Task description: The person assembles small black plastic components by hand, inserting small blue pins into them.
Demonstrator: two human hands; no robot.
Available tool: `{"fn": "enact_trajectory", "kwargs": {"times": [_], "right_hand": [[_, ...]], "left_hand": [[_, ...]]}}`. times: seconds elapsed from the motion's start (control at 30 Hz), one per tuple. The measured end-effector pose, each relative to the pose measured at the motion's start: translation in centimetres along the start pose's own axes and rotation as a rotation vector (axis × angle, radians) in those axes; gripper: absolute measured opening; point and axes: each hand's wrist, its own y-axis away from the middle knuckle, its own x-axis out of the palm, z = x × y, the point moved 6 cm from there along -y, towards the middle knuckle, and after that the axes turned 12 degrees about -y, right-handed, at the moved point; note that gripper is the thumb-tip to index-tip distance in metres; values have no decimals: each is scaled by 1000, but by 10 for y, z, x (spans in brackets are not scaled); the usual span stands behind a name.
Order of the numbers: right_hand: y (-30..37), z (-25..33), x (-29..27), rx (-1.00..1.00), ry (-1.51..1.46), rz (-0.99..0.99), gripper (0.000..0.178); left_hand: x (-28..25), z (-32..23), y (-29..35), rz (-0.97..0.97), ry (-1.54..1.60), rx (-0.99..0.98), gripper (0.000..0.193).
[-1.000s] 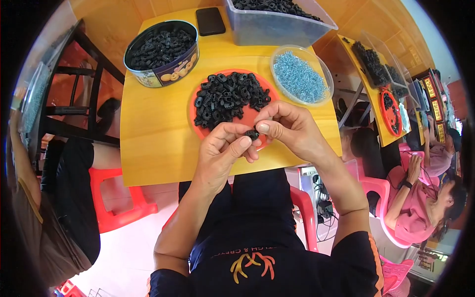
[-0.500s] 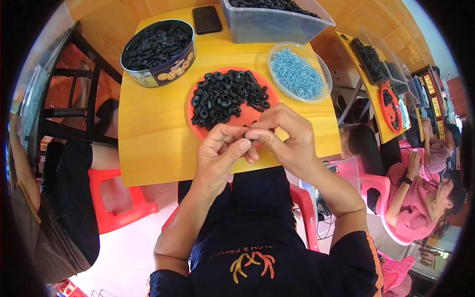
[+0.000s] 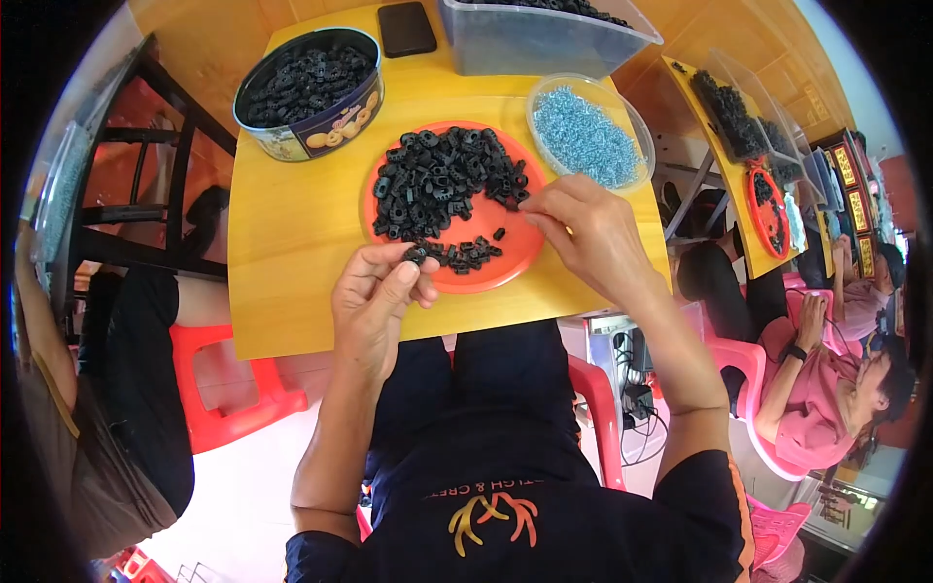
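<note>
**A:** Two hands are busy at the near edge of the worktop (image 3: 292, 253). Our left hand (image 3: 374, 301) is closed around a small black plastic part (image 3: 416, 255), pinched between thumb and fingertips just over the near rim of the orange plate (image 3: 505, 267). Our right hand (image 3: 583, 233) reaches onto the plate's right side, fingertips pinched together at the heap of black parts (image 3: 437, 185); whether it already grips one, we cannot tell.

**B:** So where do we see trouble?

**A:** The part in our left hand is tiny and held only by the fingertips, right above the worktop's near edge. If the pinch slackens, we judge it falls into our lap or down to the floor by the red stool (image 3: 233, 389).

**B:** And the plate?

**A:** It sits close to the near edge. A nudge from our right wrist could push it outward and scatter the loose parts lying apart from the heap.

**B:** Anything near the right hand?

**A:** The clear bowl of blue screws (image 3: 593, 136) stands just beyond it, toward the far right corner. A quick lift of that hand could clip its rim and spill screws among the black parts. The round tin (image 3: 311, 87) of more black parts, near the far left corner, is well apart and looks safe.
</note>
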Motion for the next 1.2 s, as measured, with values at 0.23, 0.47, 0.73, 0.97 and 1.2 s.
{"fn": "enact_trajectory", "kwargs": {"times": [0.23,0.47,0.73,0.97,1.2], "right_hand": [[-7,-7,41,-34,165,333,12],[-11,-9,43,5,146,349,16],[2,-3,24,368,-960,-59,17],[15,11,27,535,-1409,-202,18],[19,15,35,501,-1496,-304,14]], "left_hand": [[6,3,1,14,-3,-32,16],[4,3,2,24,5,-54,16],[20,-4,-1,74,-38,-40,15],[48,-7,-5,131,34,-3,16],[64,-5,-6,130,122,10,16]]}}
